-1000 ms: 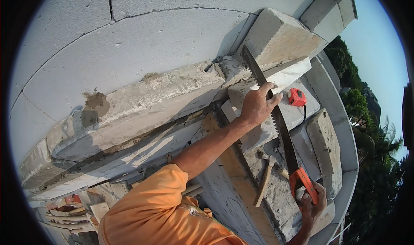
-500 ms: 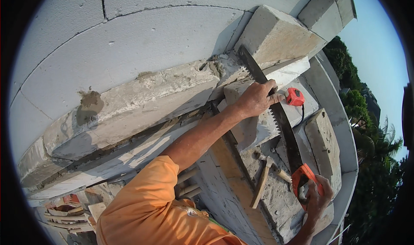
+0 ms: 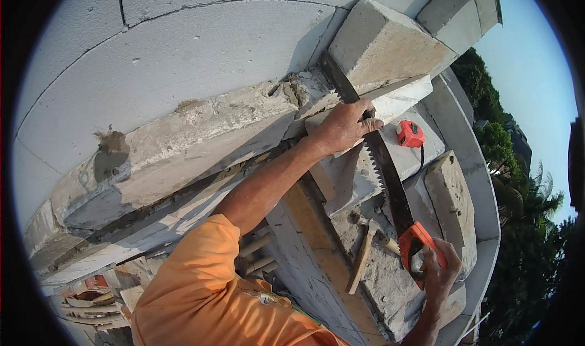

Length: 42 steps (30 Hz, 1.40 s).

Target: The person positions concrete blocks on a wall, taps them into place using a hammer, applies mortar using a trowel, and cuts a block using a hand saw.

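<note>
A large hand saw [image 3: 390,181] with a dark, coarse-toothed blade slants across the work area. My left hand [image 3: 347,127] is closed round the blade toward its far end, thumb on the near side. The far tip rests close to a pale block [image 3: 390,44] by the wall. At the near end my right hand [image 3: 443,264] wraps round the saw's orange handle [image 3: 416,239]. The teeth face left, beside a white block piece [image 3: 353,184] with a rough broken edge. Just right of the blade, a red tape measure [image 3: 410,134] lies on a white block.
A hammer [image 3: 364,254] with a wooden handle lies on a rough slab left of the saw handle. Another block [image 3: 451,194] sits on the right. The block wall [image 3: 201,47] rises along the upper left above a mortar-stained ledge [image 3: 201,120]. Trees stand beyond the right edge.
The whole view has shifted slightly, so most things sit further left and a little higher. Both hands keep the same hold on the saw, which has barely moved against the blocks.
</note>
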### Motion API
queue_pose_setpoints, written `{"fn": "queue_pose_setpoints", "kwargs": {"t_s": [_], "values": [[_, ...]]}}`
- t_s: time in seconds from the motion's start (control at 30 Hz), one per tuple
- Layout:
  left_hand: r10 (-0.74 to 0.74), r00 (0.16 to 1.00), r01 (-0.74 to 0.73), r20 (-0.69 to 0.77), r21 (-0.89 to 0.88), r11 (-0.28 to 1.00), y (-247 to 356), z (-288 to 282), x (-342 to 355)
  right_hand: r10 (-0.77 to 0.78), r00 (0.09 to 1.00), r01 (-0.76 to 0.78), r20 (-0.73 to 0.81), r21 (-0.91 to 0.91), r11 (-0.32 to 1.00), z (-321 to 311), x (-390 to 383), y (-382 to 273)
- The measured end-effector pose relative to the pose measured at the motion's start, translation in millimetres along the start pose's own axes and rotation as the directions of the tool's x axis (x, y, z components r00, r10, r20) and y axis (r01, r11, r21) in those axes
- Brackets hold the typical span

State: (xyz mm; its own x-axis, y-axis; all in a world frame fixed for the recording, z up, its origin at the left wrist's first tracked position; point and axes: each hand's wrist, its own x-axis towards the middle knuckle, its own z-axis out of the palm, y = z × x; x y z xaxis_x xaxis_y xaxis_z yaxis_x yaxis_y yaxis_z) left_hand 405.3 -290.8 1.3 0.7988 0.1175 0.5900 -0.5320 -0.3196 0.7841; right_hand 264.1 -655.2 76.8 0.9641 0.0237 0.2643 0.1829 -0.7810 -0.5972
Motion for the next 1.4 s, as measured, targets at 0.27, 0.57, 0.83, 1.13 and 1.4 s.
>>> {"fn": "queue_pose_setpoints", "kwargs": {"t_s": [0.27,0.57,0.83,1.13,1.4], "values": [[-0.093,0.994,0.095,0.057,-0.029,0.995,-2.8,-9.2,1.6,-0.017,1.000,0.018,0.015,-0.046,0.999,9.9,-0.5,-6.3],[-0.113,0.990,0.113,0.082,0.002,0.994,3.8,-11.1,2.8,-0.125,0.992,0.125,0.007,0.001,0.992,10.7,3.3,8.5],[0.013,0.993,-0.014,0.117,0.006,1.000,6.8,21.2,-0.1,0.010,0.999,-0.010,-0.033,0.000,1.000,-10.6,-15.7,-4.7],[0.100,0.995,-0.100,0.028,-0.029,0.995,-2.1,27.7,-5.3,-0.052,0.998,0.052,0.023,-0.008,0.999,-12.7,-20.1,17.6],[-0.035,0.996,0.040,0.085,-0.053,0.998,-4.5,19.4,-6.3,-0.076,0.997,0.077,0.012,-0.071,0.995,-7.2,-10.1,41.1]]}}
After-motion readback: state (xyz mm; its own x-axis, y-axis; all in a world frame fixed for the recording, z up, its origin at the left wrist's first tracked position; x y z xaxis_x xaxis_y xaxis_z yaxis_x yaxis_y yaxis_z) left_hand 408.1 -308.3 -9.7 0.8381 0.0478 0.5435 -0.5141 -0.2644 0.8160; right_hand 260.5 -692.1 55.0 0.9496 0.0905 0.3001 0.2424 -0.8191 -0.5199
